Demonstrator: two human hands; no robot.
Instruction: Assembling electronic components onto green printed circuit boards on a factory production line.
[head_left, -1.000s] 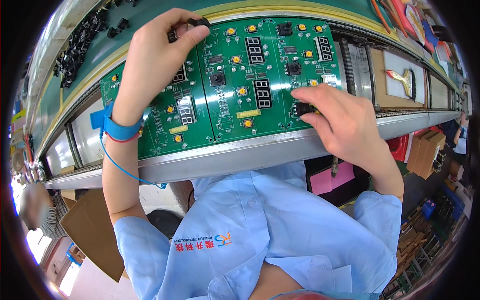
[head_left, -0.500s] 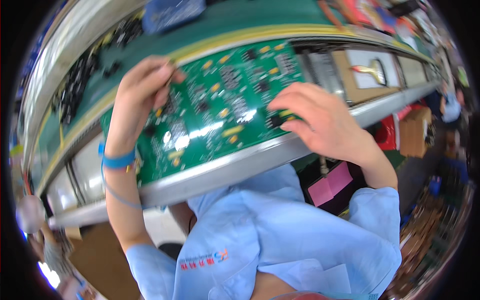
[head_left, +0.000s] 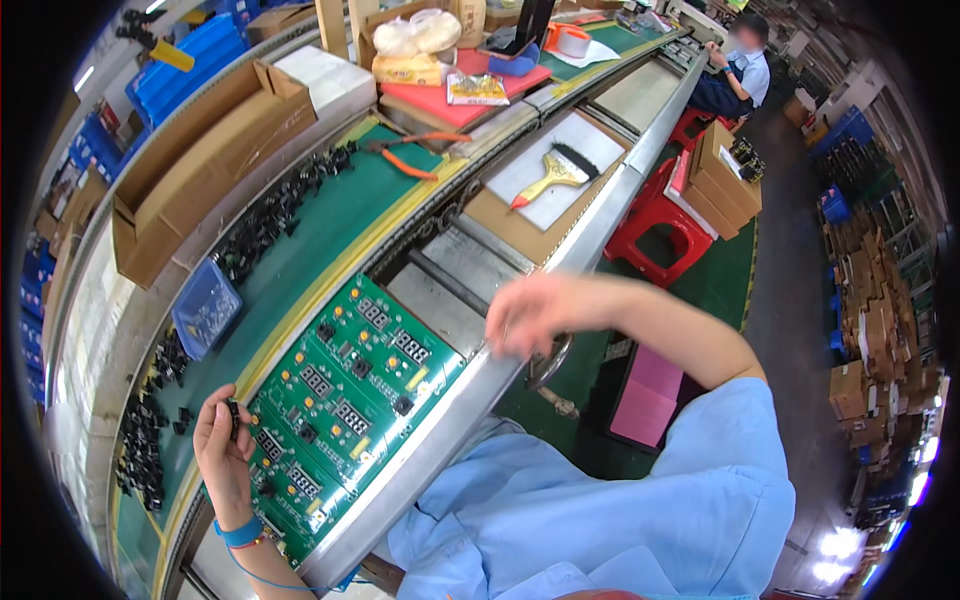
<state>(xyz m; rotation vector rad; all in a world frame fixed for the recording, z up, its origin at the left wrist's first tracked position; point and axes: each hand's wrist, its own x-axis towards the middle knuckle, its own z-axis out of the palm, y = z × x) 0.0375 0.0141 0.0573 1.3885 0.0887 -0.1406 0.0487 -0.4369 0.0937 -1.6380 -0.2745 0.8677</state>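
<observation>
A green circuit board (head_left: 392, 374) with several three-digit displays, black parts and yellow parts lies on the rails of the conveyor line. By its left edge, my left hand (head_left: 222, 450) has its fingers closed around a small black component (head_left: 235, 418); a blue wrist strap (head_left: 240, 532) circles that wrist. My right hand (head_left: 530, 315) is in the air over the metal front rail (head_left: 440, 425), just right of the board. Its fingers are bent and smeared by motion, so whether they hold anything cannot be made out.
Loose black components (head_left: 265, 225) lie along the green bench beyond the rails, beside a blue tray (head_left: 205, 310). Orange-handled pliers (head_left: 410, 158), a brush (head_left: 556, 176) and a long cardboard box (head_left: 210, 165) are farther off. A red stool (head_left: 665, 245) stands right; a co-worker (head_left: 735, 75) sits beyond.
My view has swung, so the board now lies lower left. My right hand has left the board for the air beside it; my left hand is now at the board's left edge.
</observation>
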